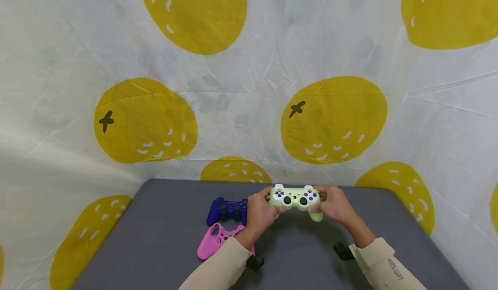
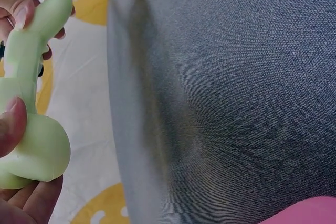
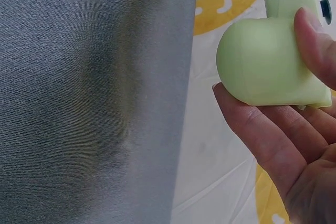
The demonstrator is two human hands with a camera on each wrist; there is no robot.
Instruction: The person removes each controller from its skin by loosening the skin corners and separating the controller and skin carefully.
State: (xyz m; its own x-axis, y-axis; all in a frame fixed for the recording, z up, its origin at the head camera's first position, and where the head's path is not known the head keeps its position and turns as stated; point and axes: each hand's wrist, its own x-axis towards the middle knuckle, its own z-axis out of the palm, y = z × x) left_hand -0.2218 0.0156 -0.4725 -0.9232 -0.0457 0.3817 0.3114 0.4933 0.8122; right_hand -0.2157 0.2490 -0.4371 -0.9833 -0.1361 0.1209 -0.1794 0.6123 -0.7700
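Above the table's far part, a white game controller in a pale green cover (image 1: 294,192) is held level between both hands. My left hand (image 1: 260,210) grips its left end, and the thumb lies on the front. At the other end my right hand (image 1: 335,201) pinches it, thumb on the front and fingers behind, as the right wrist view shows with the rounded green grip (image 3: 268,66). A blue game controller (image 1: 223,210) lies just left of my left hand, partly hidden by it. Nearer, a pink controller cover (image 1: 210,241) is partly covered by my left forearm.
The dark grey table (image 1: 167,221) has rounded far corners. Behind it hangs a pale cloth (image 1: 241,121) with large yellow fruit shapes. Small black devices sit under both wrists, the left one (image 1: 255,262) close to the pink cover.
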